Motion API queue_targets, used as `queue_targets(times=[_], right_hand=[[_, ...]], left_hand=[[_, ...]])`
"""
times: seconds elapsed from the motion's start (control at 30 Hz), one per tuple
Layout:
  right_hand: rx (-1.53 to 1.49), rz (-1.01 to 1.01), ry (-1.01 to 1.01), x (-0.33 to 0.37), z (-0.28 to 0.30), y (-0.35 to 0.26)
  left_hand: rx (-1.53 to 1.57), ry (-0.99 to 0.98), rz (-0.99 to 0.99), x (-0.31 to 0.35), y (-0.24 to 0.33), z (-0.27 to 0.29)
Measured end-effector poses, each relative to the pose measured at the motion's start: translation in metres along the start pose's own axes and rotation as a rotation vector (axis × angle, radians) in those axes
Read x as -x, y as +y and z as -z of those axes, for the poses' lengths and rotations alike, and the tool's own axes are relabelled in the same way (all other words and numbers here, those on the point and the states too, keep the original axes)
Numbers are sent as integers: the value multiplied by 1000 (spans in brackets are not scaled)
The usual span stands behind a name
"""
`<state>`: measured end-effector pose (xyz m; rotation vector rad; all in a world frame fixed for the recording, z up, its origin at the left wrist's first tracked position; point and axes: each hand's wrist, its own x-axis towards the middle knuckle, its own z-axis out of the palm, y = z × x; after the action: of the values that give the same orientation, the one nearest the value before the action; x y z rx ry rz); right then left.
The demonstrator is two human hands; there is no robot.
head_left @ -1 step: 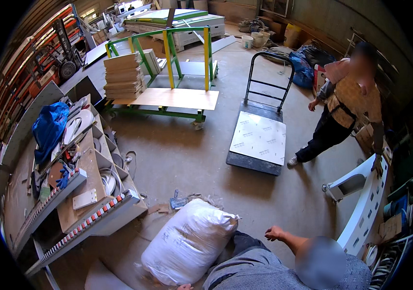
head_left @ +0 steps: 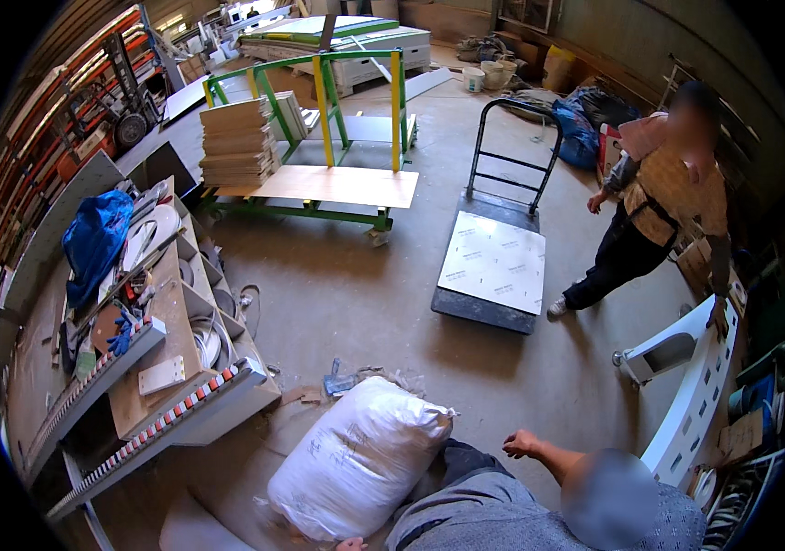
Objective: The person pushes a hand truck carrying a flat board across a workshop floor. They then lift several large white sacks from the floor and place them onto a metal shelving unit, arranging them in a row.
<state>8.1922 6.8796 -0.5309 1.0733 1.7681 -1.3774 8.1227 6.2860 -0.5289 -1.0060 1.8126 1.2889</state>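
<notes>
Neither of my hands can be made out in the head view. A full white woven sack (head_left: 360, 459) lies on the floor at the lower middle. Close to its right, a person in a grey shirt (head_left: 475, 510) bends over, with one bare hand (head_left: 523, 444) held out in the air, holding nothing visible. A sliver of a hand (head_left: 352, 545) shows at the lower edge beside the sack; whose it is I cannot tell. Another person (head_left: 672, 202) stands at the right, one hand (head_left: 717, 317) resting on a white metal frame with slots (head_left: 686, 395).
A flatbed trolley (head_left: 480, 310) carries a film-covered white panel (head_left: 493, 262). Beyond it, a green and yellow rack cart (head_left: 328, 216) bears stacked boards (head_left: 236, 147). A cluttered workbench (head_left: 163, 321) and roller rails (head_left: 163, 436) occupy the left. A forklift (head_left: 126, 101) stands far left.
</notes>
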Motion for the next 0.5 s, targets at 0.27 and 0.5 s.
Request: queue_targets(times=[0.27,0.5], right_hand=[[50,-16,-50,3,3,-16],[152,19,-83,10,-6,-62]], left_hand=[[74,31,30,22,-37,6],[88,69,40,47,-58,16]])
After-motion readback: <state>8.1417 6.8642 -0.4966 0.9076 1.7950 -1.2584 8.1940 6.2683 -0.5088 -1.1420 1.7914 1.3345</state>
